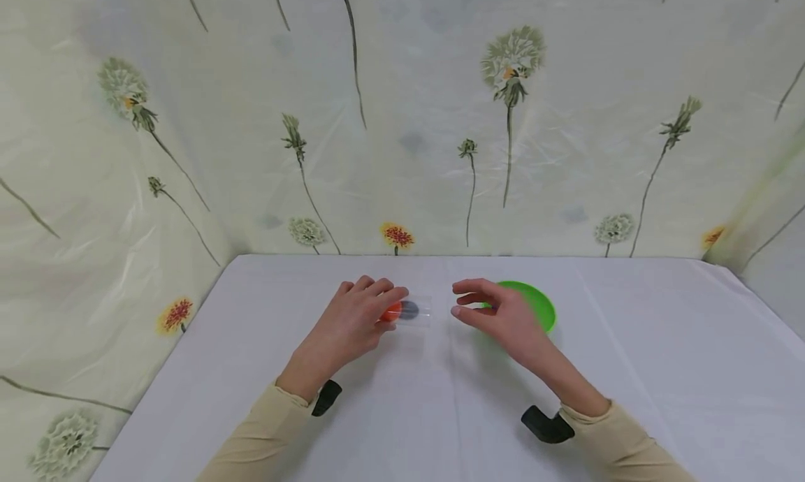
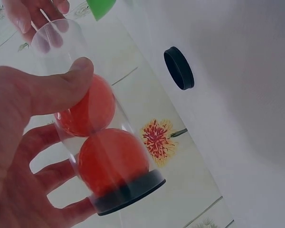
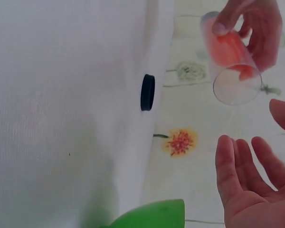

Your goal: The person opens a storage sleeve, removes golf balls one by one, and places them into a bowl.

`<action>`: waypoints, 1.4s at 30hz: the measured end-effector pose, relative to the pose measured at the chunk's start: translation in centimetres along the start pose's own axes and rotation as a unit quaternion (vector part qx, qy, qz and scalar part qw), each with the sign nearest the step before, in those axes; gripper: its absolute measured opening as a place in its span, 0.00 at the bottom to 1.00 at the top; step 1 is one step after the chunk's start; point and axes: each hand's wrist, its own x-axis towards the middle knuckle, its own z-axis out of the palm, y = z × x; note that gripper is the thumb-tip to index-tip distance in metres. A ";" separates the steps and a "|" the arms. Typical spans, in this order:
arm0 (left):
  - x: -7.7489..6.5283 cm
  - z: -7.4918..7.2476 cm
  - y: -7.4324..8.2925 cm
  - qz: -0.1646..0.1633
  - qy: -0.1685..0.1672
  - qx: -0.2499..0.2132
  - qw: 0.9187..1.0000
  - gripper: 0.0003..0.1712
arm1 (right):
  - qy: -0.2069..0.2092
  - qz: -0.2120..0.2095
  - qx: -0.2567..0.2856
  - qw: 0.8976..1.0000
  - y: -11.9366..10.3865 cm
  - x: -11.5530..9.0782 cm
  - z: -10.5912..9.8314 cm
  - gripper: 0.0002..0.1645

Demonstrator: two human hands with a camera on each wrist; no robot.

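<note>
My left hand (image 1: 355, 321) grips a clear plastic tube (image 2: 61, 35), thumb on one side and fingers round the other. Two orange-red balls (image 2: 113, 159) sit in line inside it. A black cap (image 2: 130, 192) closes the end nearer my left wrist, while the other end is uncapped and points toward my right hand. My right hand (image 1: 503, 318) hovers a short way from that uncapped end, fingers relaxed and apart, holding nothing. It partly covers a shallow green dish (image 1: 537, 307), where a sliver of blue shows by the fingers.
A loose black lid (image 2: 179, 68) lies on the white-covered table (image 1: 428, 412); in the head view it shows through the tube. Behind the table's far edge hangs a flower-patterned sheet (image 1: 415, 181), which continues along the left side.
</note>
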 end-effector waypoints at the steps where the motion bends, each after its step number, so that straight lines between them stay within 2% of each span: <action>1: 0.0 0.0 0.0 -0.001 -0.002 0.000 1.000 0.30 | -0.006 0.000 0.004 1.000 0.0 0.1 0.2 0.24; 12: -0.1 -0.3 0.2 0.006 0.007 0.017 1.000 0.30 | -0.046 0.028 0.017 0.998 0.5 0.7 2.3 0.27; 20: -0.2 -0.5 0.1 0.015 0.017 0.028 0.999 0.28 | -0.055 0.062 0.130 0.988 0.8 0.8 3.6 0.31; 24: -0.3 -0.5 0.0 0.019 0.026 0.038 0.999 0.28 | -0.055 0.064 0.162 0.983 1.0 0.8 3.9 0.29; 37: -0.2 -0.5 -0.3 0.030 0.047 0.048 0.997 0.28 | -0.042 0.076 0.149 0.985 1.0 0.7 4.3 0.32; 42: -0.2 -0.4 -0.2 0.029 0.042 0.050 0.997 0.29 | -0.035 0.080 0.153 0.984 0.9 0.5 4.4 0.31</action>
